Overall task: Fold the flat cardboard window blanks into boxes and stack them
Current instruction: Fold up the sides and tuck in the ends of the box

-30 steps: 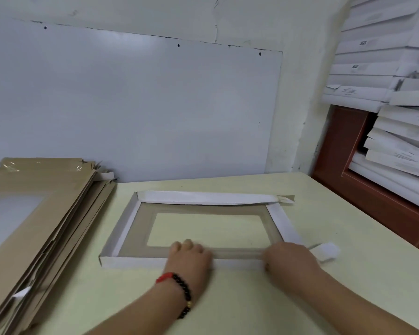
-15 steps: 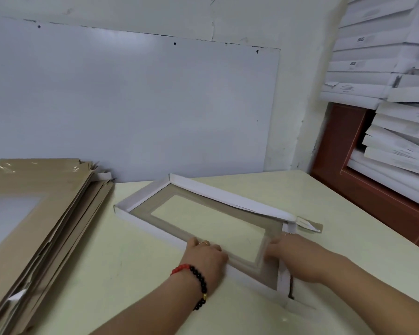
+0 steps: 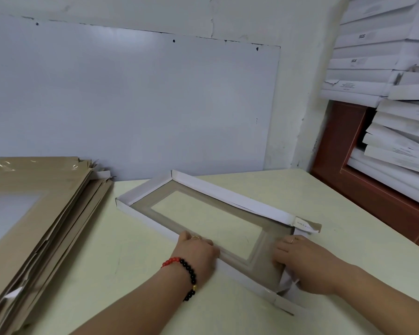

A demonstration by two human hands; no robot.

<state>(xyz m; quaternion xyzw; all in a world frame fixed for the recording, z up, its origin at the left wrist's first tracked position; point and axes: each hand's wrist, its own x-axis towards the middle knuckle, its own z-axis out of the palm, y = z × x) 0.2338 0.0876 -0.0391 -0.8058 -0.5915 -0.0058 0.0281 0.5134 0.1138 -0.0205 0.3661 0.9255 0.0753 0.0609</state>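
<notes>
You get soft, even indoor light with only faint shadows under the forearms on the bench (image 3: 288, 189). The whiteboard (image 3: 131, 97) shows a pale sheen, and wide-angle distortion bends its edges. Detail is slightly soft throughout.

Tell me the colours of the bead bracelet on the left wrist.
Red and black beads, plus a gold one, on the bracelet; head view.

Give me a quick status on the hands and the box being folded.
Left hand grips near wall of half-folded white-and-brown cardboard window box. Right hand on its right end flap. Nothing in the way.
</notes>
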